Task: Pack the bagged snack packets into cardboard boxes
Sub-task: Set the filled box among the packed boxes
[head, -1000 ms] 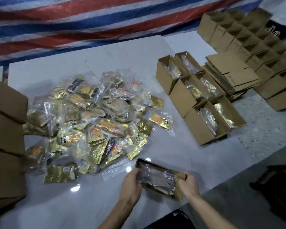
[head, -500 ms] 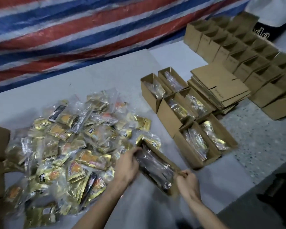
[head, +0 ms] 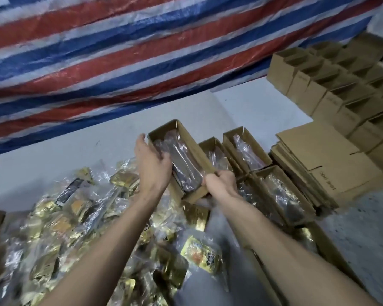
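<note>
White tabletop (head: 53, 155), striped tarp (head: 142, 51) behind: left grip (head: 152, 164) and right grip (head: 221, 184) both clasp cardboard box (head: 197, 146) containing bagged snack packets (head: 181, 164), just beside filled boxes (head: 248, 140).

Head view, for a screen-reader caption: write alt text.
The left hand and right hand hold an open cardboard box containing a bagged packet, beside a pile of gold snack packets. Filled boxes and flat cardboard lie to the right, striped tarp behind.
</note>
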The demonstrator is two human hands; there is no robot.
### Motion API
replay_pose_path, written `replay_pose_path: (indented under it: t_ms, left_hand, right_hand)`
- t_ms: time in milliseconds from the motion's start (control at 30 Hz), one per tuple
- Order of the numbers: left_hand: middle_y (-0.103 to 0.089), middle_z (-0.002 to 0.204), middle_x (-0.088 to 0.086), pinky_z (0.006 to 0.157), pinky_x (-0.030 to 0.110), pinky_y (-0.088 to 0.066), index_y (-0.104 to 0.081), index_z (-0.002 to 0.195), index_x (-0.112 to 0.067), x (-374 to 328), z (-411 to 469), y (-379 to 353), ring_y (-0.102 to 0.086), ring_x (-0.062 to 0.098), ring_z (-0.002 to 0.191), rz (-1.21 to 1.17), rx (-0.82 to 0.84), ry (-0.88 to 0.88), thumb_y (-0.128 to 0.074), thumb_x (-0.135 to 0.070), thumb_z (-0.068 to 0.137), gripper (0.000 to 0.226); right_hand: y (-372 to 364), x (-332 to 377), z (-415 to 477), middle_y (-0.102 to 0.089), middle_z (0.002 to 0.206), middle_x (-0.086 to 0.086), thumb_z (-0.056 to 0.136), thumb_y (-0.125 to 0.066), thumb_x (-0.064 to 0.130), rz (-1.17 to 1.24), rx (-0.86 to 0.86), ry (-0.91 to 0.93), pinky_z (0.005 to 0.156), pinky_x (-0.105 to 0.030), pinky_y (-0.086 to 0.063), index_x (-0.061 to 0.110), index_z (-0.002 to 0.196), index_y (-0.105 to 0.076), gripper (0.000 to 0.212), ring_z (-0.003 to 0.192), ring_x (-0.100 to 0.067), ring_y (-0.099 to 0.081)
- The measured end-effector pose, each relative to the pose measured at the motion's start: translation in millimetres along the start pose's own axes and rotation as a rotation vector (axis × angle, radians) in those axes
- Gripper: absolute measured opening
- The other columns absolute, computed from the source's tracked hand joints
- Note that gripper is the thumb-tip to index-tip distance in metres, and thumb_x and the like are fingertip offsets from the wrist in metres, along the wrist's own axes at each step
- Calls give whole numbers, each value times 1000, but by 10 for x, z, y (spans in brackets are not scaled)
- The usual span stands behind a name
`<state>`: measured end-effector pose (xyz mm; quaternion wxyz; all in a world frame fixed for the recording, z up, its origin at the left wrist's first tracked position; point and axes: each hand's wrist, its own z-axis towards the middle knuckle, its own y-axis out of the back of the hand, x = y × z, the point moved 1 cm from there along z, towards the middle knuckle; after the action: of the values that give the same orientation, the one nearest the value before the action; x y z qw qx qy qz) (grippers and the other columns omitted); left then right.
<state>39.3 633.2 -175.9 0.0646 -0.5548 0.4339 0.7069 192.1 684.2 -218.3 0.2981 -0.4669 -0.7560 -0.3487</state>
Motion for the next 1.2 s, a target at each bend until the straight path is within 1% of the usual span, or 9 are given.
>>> replay_pose_path:
  t_ms: [100,200,300,400,500,633,800,1100,1200]
  left_hand:
    - [-60,120,15,86,39,-52,-38,122,-12,-65,295,-214,-61,26,98,-54,26,187,-47,-32,91,38]
    - [-66,109,19,78,52,-59,-52,118,-4,-161,777,-330,-65,35,91,-94,83,244,-40,-27,87,40]
    - [-67,106,15,62,43,-61,-62,115,-11,-339,1267,-445,-65,30,84,-138,159,225,-41,-22,92,33]
    - [-68,105,12,68,44,-62,-58,119,-12,-556,1717,-626,-68,31,90,-81,160,146,-40,-24,97,31]
    - [-69,102,10,75,48,-61,-59,116,-12,-717,2062,-885,-69,28,87,-39,149,72,-41,-29,101,29]
    - [-68,108,15,72,50,-61,-60,118,-8,-729,2360,-1349,-68,34,90,-36,240,102,-40,-34,103,35]
    - [-67,109,26,71,56,-60,-59,120,1,-362,2472,-2027,-68,42,90,-135,380,244,-37,-16,100,34]
    - [-64,112,29,76,58,-59,-54,123,5,113,2318,-2799,-67,41,90,-129,525,352,-34,-9,101,32]
    - [-59,129,20,86,48,-57,-51,131,-4,60,2331,-2782,-63,39,106,-102,588,333,-46,-25,100,38]
  right_hand:
    - [-55,460,416,-63,79,-2,79,-60,11,-25,21,36,61,-28,-49,7,103,-66,25,71,-16,-59]
    - [-63,864,807,-66,73,-4,72,-62,14,-98,-5,100,60,-31,-55,11,85,-69,15,67,-20,-65]
    - [-44,1228,1233,-71,85,-9,74,-63,13,-117,26,164,69,-38,-62,10,86,-68,14,77,-25,-71]
    - [19,1560,1604,-71,86,-6,76,-61,21,-222,66,272,57,-32,-59,16,89,-65,15,77,-22,-70]
    - [137,1769,1934,-66,86,1,74,-61,37,-381,10,376,56,-27,-40,23,88,-63,20,80,-18,-62]
    - [294,1787,2481,-64,105,-4,77,-62,35,-492,-106,387,75,-35,-48,17,112,-62,40,98,-28,-61]
    - [495,1442,3044,-62,118,-11,83,-65,38,-574,-194,272,88,-43,-52,12,118,-57,44,108,-35,-61]
    - [653,819,3422,-58,96,-9,83,-54,19,-593,-150,113,63,-28,-37,7,94,-53,16,88,-29,-57]
    - [726,756,3483,-53,93,-10,86,-54,13,-616,-145,102,53,-28,-32,6,91,-51,9,85,-28,-52]
